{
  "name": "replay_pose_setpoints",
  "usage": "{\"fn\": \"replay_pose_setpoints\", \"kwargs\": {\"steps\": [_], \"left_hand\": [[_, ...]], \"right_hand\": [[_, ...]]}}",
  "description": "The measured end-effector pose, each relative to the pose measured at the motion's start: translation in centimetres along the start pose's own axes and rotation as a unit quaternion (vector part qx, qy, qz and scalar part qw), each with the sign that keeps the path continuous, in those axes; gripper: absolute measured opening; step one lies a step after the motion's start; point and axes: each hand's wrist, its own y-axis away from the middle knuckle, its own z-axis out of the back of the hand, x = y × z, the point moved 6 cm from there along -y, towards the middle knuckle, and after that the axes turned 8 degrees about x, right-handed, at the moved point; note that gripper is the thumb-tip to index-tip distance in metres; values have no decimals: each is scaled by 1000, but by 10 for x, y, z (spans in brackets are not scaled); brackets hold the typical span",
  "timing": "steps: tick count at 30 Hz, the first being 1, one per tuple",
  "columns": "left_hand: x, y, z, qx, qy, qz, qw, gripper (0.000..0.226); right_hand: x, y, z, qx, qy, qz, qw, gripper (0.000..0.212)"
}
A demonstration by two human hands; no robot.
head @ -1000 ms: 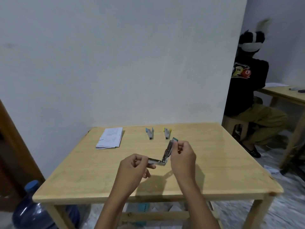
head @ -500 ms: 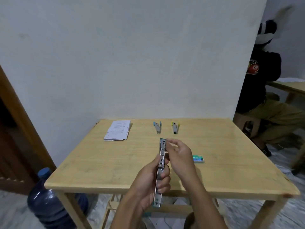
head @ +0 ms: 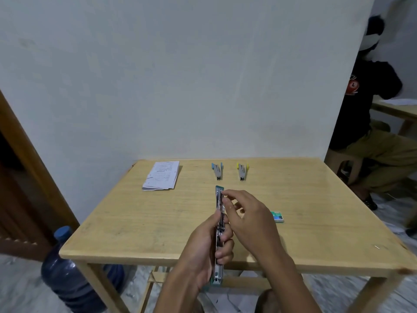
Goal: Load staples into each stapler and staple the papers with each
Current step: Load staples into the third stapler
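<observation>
L grip (head: 203,247) holds stapler (head: 219,199) across table (head: 135,222) edge

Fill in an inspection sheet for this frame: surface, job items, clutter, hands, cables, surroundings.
Surface: wooden table, pale top.
Job's things: papers stacked far left; blue stapler and yellow stapler side by side, apart, near the far edge; green stapler swung open flat, held above the table; staple box lying right of the hands.
Clutter: nothing seen.
Hands: left hand grips the green stapler's lower half; right hand has fingertips at its upper half, grip unclear.
Cables: nothing seen.
Surroundings: water bottle on the floor at left; wooden door frame; seated person at a second table on the right.
</observation>
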Motion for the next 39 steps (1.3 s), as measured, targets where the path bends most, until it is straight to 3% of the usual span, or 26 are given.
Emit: {"fn": "replay_pose_setpoints", "kwargs": {"steps": [6, 13, 19, 24, 28, 34, 39], "left_hand": [[-1, 1, 1, -10, -17, -6, 1000, 33], [2, 4, -1, -16, -31, 4, 999, 35], [3, 2, 9, -33, -54, -5, 998, 35], [3, 1, 7, -28, -48, -8, 998, 35], [3, 1, 3, -21, -68, -9, 997, 38], [3, -1, 7, -62, -93, -34, 993, 40], [0, -4, 15, -104, -22, -61, 992, 32]], "right_hand": [[3, 0, -3, 49, 24, 19, 998, 9], [-1, 8, -4, 42, 2, 36, 998, 3], [1, 15, -1, 37, -9, 70, 997, 12], [-2, 20, -1, 30, -93, 93, 991, 2], [-13, 21, -4, 36, -238, -13, 970, 24], [-11, 22, -3, 50, -173, 18, 983, 14], [-4, 36, -13, 55, -110, 93, 988, 10]]}}
